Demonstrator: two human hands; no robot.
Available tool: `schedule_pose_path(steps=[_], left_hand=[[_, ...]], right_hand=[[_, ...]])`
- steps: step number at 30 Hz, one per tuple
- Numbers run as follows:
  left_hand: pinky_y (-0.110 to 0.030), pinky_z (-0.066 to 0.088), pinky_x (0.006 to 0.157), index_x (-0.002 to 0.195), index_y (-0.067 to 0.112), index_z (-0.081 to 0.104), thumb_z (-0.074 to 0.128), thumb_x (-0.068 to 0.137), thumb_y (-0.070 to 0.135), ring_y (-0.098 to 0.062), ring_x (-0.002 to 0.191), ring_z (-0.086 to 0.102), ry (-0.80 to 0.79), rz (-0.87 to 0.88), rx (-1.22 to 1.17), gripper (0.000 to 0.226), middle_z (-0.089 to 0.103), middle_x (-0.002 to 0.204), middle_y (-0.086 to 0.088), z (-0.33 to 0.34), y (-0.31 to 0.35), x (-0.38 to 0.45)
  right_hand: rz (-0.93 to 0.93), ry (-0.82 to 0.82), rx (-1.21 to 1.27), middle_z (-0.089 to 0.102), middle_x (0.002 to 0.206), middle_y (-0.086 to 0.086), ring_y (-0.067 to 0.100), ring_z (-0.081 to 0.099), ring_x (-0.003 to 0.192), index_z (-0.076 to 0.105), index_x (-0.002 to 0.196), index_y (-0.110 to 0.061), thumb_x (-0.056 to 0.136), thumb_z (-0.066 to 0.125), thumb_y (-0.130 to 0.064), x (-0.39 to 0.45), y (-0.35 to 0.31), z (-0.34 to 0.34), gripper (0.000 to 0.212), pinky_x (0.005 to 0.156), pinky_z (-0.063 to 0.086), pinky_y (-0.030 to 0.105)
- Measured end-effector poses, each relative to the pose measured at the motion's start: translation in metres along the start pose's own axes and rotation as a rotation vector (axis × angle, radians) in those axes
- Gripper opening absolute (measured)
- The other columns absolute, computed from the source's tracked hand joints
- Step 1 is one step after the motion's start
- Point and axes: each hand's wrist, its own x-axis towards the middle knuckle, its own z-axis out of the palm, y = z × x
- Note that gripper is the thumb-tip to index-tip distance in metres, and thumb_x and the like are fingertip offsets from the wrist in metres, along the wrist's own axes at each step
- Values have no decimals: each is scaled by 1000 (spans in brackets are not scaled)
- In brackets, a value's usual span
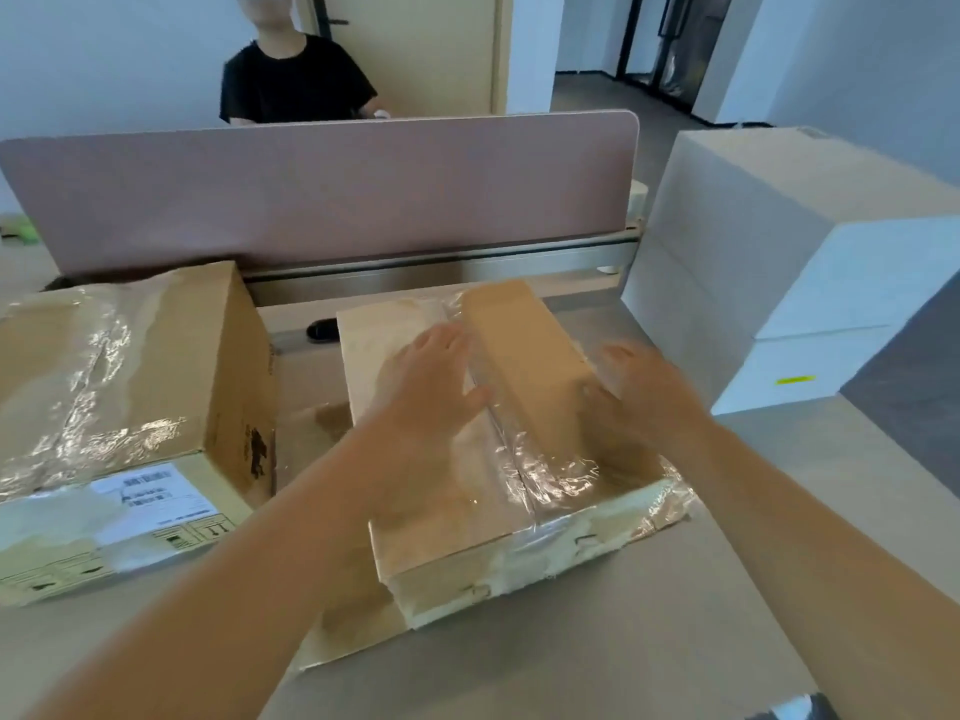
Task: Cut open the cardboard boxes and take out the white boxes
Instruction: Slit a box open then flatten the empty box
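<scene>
Prying at the top now: the cardboard box (467,491) in the middle of the desk (675,641) has its right flap (524,366) standing up along the taped centre seam. The left hand (431,376) lies flat, fingers spread, pressing the left flap down. The right hand (639,387) sits just beside the raised flap with fingers loosely extended, gripping nothing that I can see. No white box showing inside yet; the flap hides the opening. Judging by this, the opening step is under way, and next the flaps need folding fully back. A second taped box (119,407) waits at the desk's left edge, still sealed; stacked white boxes (810,283) sit off the right edge.
</scene>
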Motion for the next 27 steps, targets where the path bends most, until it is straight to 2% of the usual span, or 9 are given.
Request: schedule_pose_path(steps=[5,8,11,13,16,22,24,27], left_hand=[[-29,12,112,145,17,27,47,93,44,-15,142,14,-148,327,79,62,18,155,0,18,68,-11],[-28,12,112,146,17,24,43,94,43,-15,143,11,-187,497,114,61,14,156,0,37,109,-24],[-26,9,111,146,18,22,41,95,43,-14,144,7,-233,610,115,60,11,156,2,61,146,-39],[-30,11,112,146,18,23,41,94,43,-15,144,7,-277,662,149,60,12,156,1,82,164,-46],[-37,16,114,146,16,23,41,94,43,-17,144,9,-367,693,224,61,13,156,-2,116,179,-53],[-30,5,114,147,17,17,37,97,41,-18,144,4,-480,591,225,59,9,157,-2,162,179,-68],[-29,5,114,148,19,16,36,97,42,-17,145,4,-504,547,232,60,8,157,-1,172,176,-71],[-28,6,113,147,19,17,36,97,43,-16,144,5,-509,498,244,60,8,157,0,181,174,-72]], right_hand=[[198,26,-29,44,135,7,26,40,124,44,130,-10,93,44,-23,-72,37,-9,39,101,33,35],[317,-2,-53,41,140,6,25,38,127,39,135,-15,95,43,-27,-115,69,-5,42,103,31,34],[422,-32,-47,38,144,3,23,36,131,36,139,-17,96,41,-30,-150,100,7,45,106,30,34],[474,-75,-23,36,145,3,22,35,131,35,140,-18,96,41,-30,-167,118,19,46,106,31,34],[510,-121,29,36,145,4,23,36,131,34,140,-17,96,43,-30,-183,142,39,47,105,32,35],[498,-170,60,36,144,5,26,38,128,30,141,-15,96,42,-29,-185,179,91,49,102,33,35],[472,-174,71,43,139,6,27,42,123,38,136,-14,95,44,-27,-180,186,105,44,98,36,35],[448,-112,128,56,122,7,29,47,113,52,121,-10,93,46,-19,-177,193,118,29,84,39,32]])
